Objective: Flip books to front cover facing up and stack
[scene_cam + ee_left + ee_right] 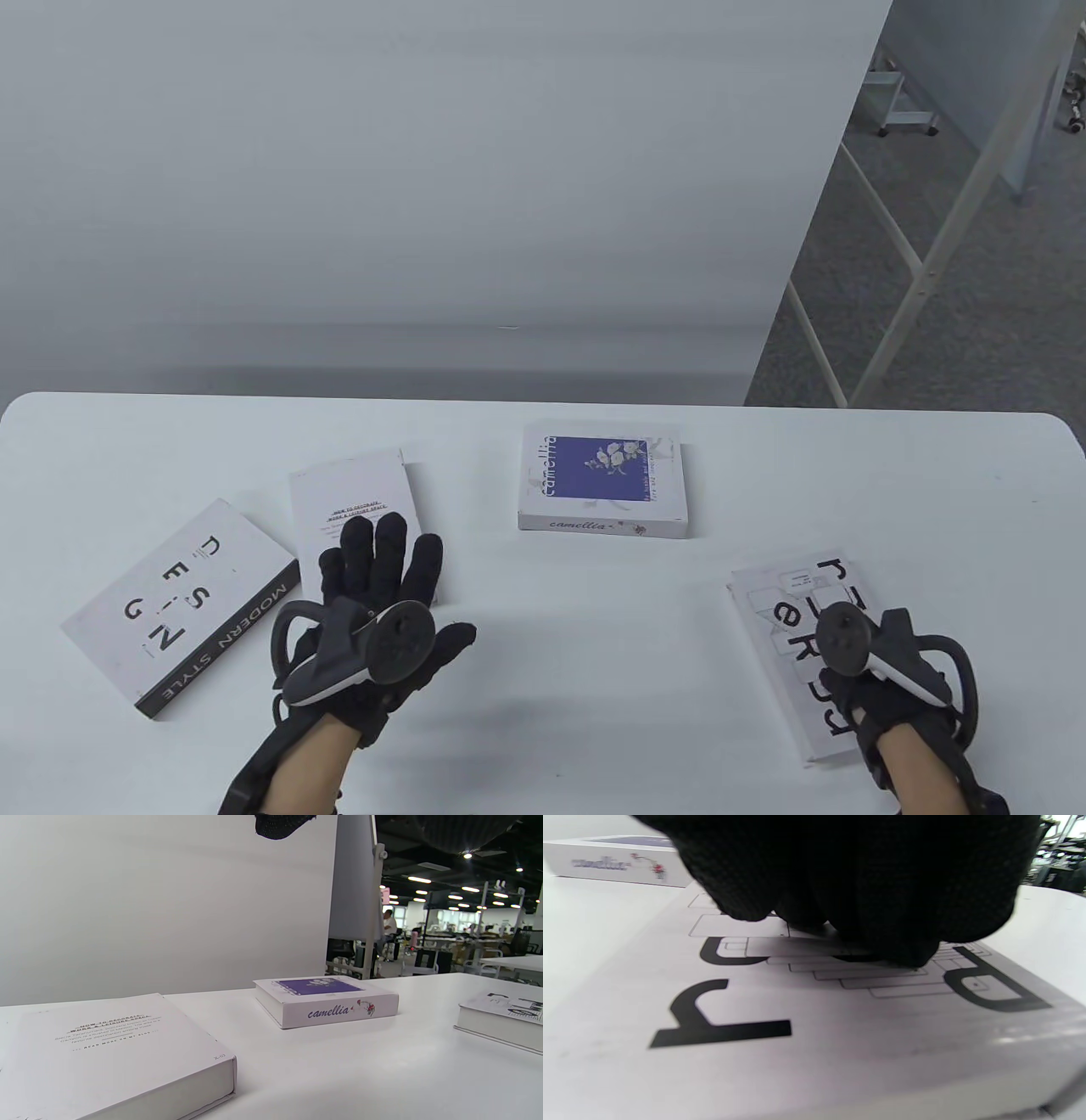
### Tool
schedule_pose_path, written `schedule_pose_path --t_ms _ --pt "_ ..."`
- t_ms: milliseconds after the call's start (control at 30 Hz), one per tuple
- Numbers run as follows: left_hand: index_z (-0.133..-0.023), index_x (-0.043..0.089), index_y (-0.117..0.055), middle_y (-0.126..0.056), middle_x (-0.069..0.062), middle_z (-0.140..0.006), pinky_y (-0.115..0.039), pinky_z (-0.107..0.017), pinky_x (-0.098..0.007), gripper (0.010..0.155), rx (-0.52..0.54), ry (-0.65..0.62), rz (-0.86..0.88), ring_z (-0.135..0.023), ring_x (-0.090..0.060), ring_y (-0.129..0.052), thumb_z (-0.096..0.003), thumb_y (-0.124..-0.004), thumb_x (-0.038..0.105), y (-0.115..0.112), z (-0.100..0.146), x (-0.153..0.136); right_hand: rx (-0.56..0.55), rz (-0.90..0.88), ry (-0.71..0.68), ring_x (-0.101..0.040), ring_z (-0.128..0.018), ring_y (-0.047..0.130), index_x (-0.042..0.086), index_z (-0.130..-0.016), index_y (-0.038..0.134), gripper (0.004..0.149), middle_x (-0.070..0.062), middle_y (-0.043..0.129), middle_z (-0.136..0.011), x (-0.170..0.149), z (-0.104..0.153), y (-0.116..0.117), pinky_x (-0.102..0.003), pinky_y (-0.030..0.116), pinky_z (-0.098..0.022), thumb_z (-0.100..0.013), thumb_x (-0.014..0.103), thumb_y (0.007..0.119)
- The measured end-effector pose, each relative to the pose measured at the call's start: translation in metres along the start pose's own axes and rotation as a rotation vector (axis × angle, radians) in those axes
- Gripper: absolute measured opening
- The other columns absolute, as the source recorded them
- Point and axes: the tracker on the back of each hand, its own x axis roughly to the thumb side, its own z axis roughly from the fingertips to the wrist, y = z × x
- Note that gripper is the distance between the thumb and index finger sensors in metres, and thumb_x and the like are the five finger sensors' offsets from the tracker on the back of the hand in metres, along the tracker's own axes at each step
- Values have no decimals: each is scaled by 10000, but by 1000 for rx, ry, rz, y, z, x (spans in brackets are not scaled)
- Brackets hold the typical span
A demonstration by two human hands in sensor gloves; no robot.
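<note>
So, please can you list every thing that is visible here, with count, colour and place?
Modern Style book: 1, white with dark spine, table's left.
Plain text-cover book: 1, white, beside it, under the left hand's fingers.
Camellia book: 1, white with purple panel, centre back.
Large-letter book: 1, white with black letters, right front.
Table: 1, white.
Backdrop panel: 1, pale grey, behind the table.
Left hand: black glove, fingers spread over the plain book.
Right hand: black glove, fingers on the large-letter book.
</note>
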Motion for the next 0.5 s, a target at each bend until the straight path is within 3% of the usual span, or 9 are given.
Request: schedule_pose_path --t_ms 200,500 --pt "-1146 82 -367 -168 -327 -1104 -331 -647 -757 962 0 -2 5 -948 -662 -175 -470 -548 742 0 0 0 29 107 -101 -361 -526 1030 165 -851 837 449 -230 935 -742 51 0 -3 -453 903 -358 -456 378 828" --pt "-1145 83 -374 -174 -325 -1105 -335 -648 -756 958 -6 -2 10 -949 -662 -184 -470 -549 740 1 0 1 90 238 -149 -331 -475 1061 110 -824 825 546 -224 966 -696 143 4 -7 -424 923 -317 -457 514 800"
